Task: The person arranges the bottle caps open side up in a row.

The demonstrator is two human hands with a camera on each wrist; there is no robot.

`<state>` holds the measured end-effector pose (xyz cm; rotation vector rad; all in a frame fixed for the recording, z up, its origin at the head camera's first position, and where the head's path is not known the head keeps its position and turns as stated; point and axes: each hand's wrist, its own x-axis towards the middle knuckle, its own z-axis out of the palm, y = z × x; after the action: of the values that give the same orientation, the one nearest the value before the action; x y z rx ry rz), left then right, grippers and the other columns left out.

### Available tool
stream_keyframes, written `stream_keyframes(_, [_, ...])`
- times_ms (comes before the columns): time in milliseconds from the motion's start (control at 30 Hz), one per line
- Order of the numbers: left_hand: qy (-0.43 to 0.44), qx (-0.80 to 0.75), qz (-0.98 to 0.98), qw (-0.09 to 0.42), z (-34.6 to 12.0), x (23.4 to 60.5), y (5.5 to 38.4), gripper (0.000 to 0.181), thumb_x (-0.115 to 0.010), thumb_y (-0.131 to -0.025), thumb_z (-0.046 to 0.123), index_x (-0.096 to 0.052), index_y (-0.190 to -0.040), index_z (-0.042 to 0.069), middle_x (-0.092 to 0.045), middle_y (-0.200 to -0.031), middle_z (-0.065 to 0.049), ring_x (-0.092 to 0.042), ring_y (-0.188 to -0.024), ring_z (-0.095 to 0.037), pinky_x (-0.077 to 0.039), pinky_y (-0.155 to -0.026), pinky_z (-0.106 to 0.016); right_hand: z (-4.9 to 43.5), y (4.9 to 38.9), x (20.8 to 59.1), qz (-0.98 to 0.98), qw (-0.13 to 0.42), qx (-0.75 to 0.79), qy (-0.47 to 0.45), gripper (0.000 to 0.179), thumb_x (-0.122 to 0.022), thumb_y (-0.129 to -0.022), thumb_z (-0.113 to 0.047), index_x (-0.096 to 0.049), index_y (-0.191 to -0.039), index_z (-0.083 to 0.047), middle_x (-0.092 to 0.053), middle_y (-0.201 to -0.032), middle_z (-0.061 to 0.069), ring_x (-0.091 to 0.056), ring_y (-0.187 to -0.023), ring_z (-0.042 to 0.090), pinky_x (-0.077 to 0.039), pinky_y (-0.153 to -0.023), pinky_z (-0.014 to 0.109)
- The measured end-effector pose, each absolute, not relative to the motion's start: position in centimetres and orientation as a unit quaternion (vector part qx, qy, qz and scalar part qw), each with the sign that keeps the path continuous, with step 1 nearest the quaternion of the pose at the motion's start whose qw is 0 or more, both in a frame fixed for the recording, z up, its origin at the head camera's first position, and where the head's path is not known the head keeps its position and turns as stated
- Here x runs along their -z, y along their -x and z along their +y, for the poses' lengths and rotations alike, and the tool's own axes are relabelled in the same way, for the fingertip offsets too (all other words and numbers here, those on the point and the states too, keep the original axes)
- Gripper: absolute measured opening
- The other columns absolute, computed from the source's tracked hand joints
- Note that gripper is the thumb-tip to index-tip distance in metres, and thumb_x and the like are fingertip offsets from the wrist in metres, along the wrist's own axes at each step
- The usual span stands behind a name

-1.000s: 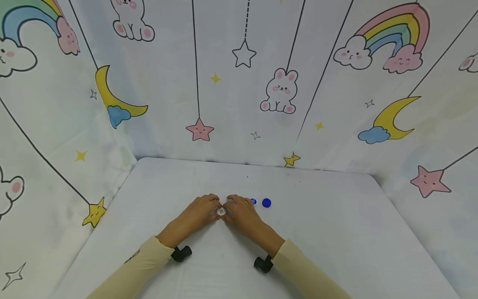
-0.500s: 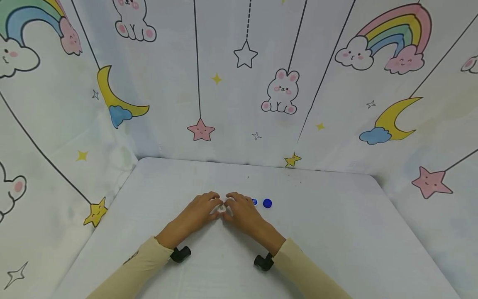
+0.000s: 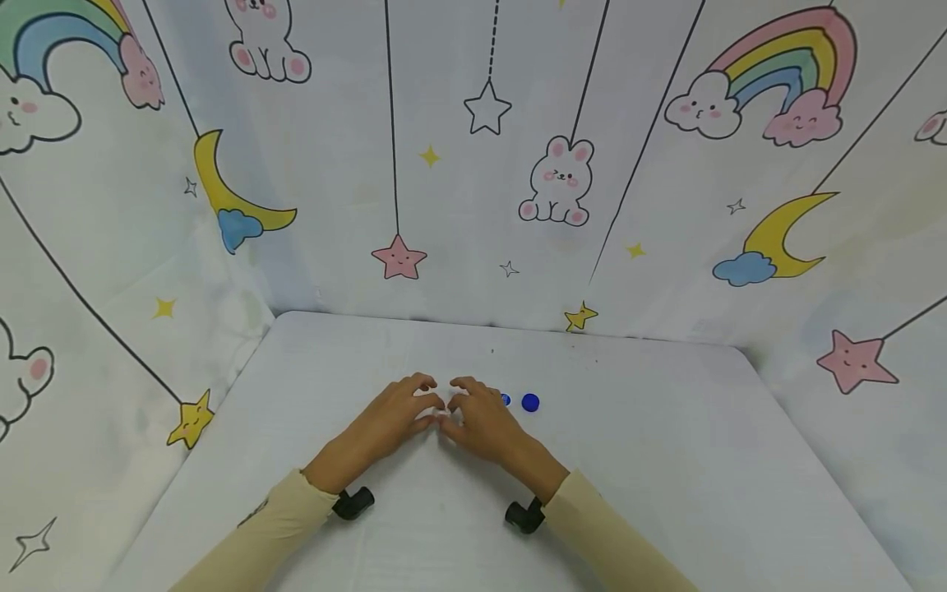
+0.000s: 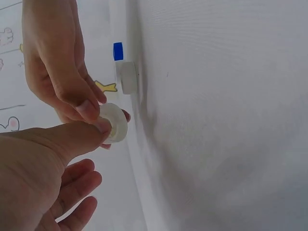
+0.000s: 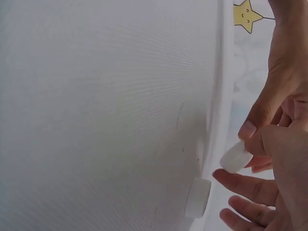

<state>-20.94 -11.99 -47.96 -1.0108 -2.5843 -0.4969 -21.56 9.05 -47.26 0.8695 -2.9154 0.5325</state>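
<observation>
Above the white table, both hands meet at a small white ring-shaped piece, hollow in the middle. My left hand pinches it with the thumb, its other fingers spread loosely. From the opposite side my right hand pinches it too, thumb tip close to the left thumb. In the right wrist view the same white piece shows its smooth outer side. Fingers hide most of it in the head view. Beyond the right hand stand a partly hidden blue-and-white-topped round piece, white-sided in the wrist views, and a blue disc.
The white table extends around the hands. Behind it hangs a white cloth backdrop with printed moons, stars and rabbits. A black wrist camera sits below the left wrist, and another black camera below the right.
The ring-shaped piece has tilted: its round face showed to the head camera a second ago and is now mostly hidden. Both hands have shifted slightly away from the body, and their fingers have spread a little.
</observation>
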Motion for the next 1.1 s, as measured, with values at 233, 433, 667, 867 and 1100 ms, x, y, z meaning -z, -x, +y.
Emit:
stream_keyframes(233, [0.356,0.184,-0.902,0.162,-12.15,47.86,21.08,0.017,-0.083,-0.093,0.018,-0.079,-0.11,0.019,-0.065,-0.128,-0.009,-0.068,-0.11,-0.027,-0.057,-0.089,-0.045,9.1,21.35,46.97,-0.945,0.018,-0.189,-0.267,0.032,-0.067,-0.103,-0.037,-0.083,-0.105,-0.01,-0.06,-0.148,0.012,-0.055,-0.141,0.032,-0.038,-0.113,0.066])
stream_keyframes(433, [0.329,0.218,-0.91,0.13,-12.03,48.12,21.26,0.013,-0.078,-0.098,0.022,-0.079,-0.109,0.017,-0.064,-0.132,-0.009,-0.067,-0.115,-0.028,-0.056,-0.095,-0.048,9.21,21.16,47.04,-0.946,0.033,-0.193,-0.258,0.031,-0.065,-0.105,-0.038,-0.081,-0.105,-0.012,-0.06,-0.147,0.011,-0.059,-0.136,0.033,-0.039,-0.113,0.064])
stream_keyframes(667, [0.28,0.29,-0.91,0.092,-11.78,48.22,21.29,0.01,-0.078,-0.097,0.017,-0.078,-0.106,0.011,-0.06,-0.138,-0.015,-0.061,-0.125,-0.038,-0.053,-0.103,-0.051,9.31,21.15,47.39,-0.941,0.082,-0.199,-0.263,0.026,-0.067,-0.104,-0.037,-0.076,-0.113,-0.014,-0.059,-0.144,0.008,-0.06,-0.133,0.032,-0.042,-0.112,0.058])
stream_keyframes(867, [0.238,0.331,-0.911,0.054,-11.85,47.88,21.42,0.01,-0.075,-0.099,0.016,-0.08,-0.101,0.007,-0.058,-0.14,-0.021,-0.056,-0.128,-0.045,-0.05,-0.104,-0.058,9.47,21.07,47.27,-0.934,0.1,-0.196,-0.28,0.029,-0.077,-0.097,-0.036,-0.073,-0.117,-0.016,-0.059,-0.142,0.007,-0.06,-0.131,0.03,-0.043,-0.11,0.055])
stream_keyframes(1100, [0.193,0.369,-0.909,-0.019,-12.03,47.51,21.74,0.022,-0.07,-0.104,0.024,-0.082,-0.102,0.006,-0.057,-0.142,-0.023,-0.05,-0.134,-0.049,-0.044,-0.108,-0.064,9.56,21.09,47.52,-0.928,0.107,-0.189,-0.302,0.036,-0.083,-0.092,-0.036,-0.072,-0.119,-0.014,-0.058,-0.141,0.007,-0.062,-0.127,0.029,-0.045,-0.109,0.055])
